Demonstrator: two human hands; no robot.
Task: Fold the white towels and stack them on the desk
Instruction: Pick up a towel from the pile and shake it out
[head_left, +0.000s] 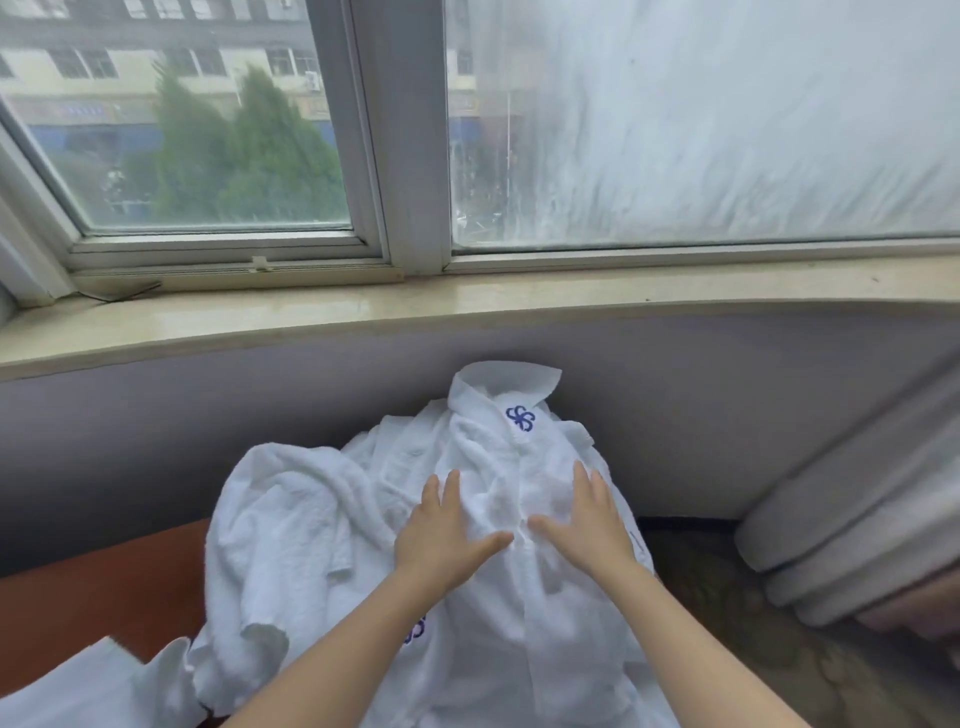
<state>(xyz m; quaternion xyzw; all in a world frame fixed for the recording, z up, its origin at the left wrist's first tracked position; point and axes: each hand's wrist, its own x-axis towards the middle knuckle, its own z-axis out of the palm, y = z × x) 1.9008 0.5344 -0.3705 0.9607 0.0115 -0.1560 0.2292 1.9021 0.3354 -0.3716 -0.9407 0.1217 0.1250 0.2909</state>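
Note:
A long white towel (519, 447) with a blue flower logo lies spread lengthwise over a heap of crumpled white towels (291, 530). The heap sits on a reddish-brown desk (104, 597). My left hand (441, 530) and my right hand (587, 519) lie flat on the top towel, side by side, fingers straight and thumbs nearly meeting at its middle crease. The towel's far end (504, 382) curls up against the wall. Another white towel (88, 686) lies at the lower left.
A grey wall (208, 405) rises right behind the towels, topped by a beige window sill (467, 306) and a window. A pale curtain (852, 519) hangs at the right. Dark patterned carpet (727, 597) shows to the right of the desk.

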